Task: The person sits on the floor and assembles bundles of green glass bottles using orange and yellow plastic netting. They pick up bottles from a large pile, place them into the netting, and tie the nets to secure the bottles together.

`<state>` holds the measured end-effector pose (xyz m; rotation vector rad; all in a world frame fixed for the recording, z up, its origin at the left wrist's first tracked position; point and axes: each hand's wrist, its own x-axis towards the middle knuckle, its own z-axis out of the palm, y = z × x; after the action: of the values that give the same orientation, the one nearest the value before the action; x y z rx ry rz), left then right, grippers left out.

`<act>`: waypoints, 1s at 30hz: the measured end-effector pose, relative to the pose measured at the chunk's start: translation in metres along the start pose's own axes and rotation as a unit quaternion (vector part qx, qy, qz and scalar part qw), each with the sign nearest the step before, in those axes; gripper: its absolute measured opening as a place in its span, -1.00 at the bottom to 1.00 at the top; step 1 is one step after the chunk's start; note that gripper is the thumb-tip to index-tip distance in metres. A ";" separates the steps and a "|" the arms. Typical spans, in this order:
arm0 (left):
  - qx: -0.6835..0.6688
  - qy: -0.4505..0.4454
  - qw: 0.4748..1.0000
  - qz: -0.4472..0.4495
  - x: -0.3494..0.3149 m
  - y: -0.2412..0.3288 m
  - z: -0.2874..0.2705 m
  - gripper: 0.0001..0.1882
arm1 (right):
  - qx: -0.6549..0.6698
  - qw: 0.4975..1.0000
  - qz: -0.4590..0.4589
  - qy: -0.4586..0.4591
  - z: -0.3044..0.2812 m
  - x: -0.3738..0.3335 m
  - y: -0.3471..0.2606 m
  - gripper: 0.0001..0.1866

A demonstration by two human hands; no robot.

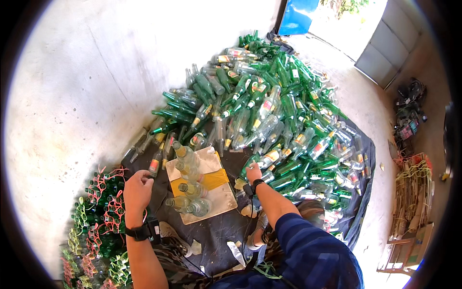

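Note:
My left hand (pixel 138 189) is at the left of a board (pixel 216 206) with a yellow band across it. Its fingers are curled with the tips together, and whatever may be in them is hidden. Just beyond those fingertips stands a labelled bottle (pixel 155 164). On the board, several clear glass bottles (pixel 193 189) stand in a group. To the right of the board, my right hand (pixel 252 173) is closed around a green bottle (pixel 249 164) at the near edge of the heap; the fingers cover part of it.
A large heap of green and clear bottles (pixel 269 106) spreads over a dark sheet (pixel 362 202) beyond the board. Bottles tied with coloured string (pixel 103 207) stand at the lower left. Flattened cardboard (pixel 413 197) is stacked at right. An open doorway (pixel 349 29) lies at the back.

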<state>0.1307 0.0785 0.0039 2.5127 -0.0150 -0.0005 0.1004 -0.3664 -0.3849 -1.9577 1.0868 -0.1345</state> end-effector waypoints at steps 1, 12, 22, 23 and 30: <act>-0.007 0.006 1.000 0.009 0.000 0.000 0.000 -0.65 | 0.017 1.000 -0.009 0.019 -0.003 -0.003 -0.008 -0.70; -0.059 0.066 0.994 0.069 -0.008 -0.006 -0.007 -0.68 | -0.346 0.910 -0.216 0.070 -0.079 0.010 -0.049 -0.77; -0.130 0.248 0.928 0.247 -0.025 0.025 -0.020 -0.66 | 0.362 0.882 -0.280 -0.112 -0.173 -0.176 -0.257 -0.81; -0.124 0.254 0.921 0.270 -0.028 0.031 -0.022 -0.64 | 0.375 0.867 -0.277 -0.174 -0.183 -0.201 -0.271 -0.78; 0.006 0.285 0.881 0.377 -0.055 0.067 -0.028 -0.47 | 0.299 0.813 -0.269 -0.421 -0.191 -0.313 -0.347 -0.40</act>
<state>0.0746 0.0411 0.0657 2.2591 -0.7428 1.0449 0.0416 -0.1745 0.0781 -1.4152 -0.1204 0.0865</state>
